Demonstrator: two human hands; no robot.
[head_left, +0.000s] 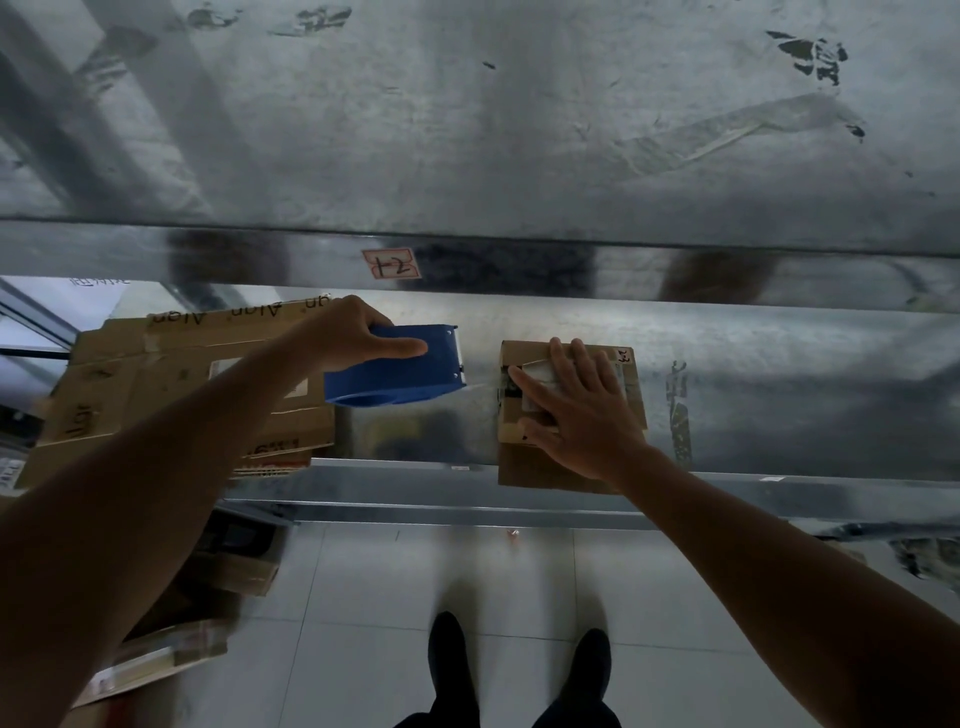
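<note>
A small cardboard box (519, 467) sits at the front edge of a metal shelf (779, 395). My right hand (582, 410) lies flat on its top with fingers spread, pressing on the taped flaps. My left hand (358, 338) grips a blue tape dispenser (410, 379), held just left of the box and above the shelf. A thin strip of clear tape (480, 385) seems to run from the dispenser to the box's left side.
A stack of flattened cardboard boxes (171, 379) lies on the shelf to the left. A label reading "12" (390, 264) is stuck on the upper shelf's edge. More cardboard (171, 654) lies on the tiled floor at lower left. My feet (519, 670) stand below the shelf.
</note>
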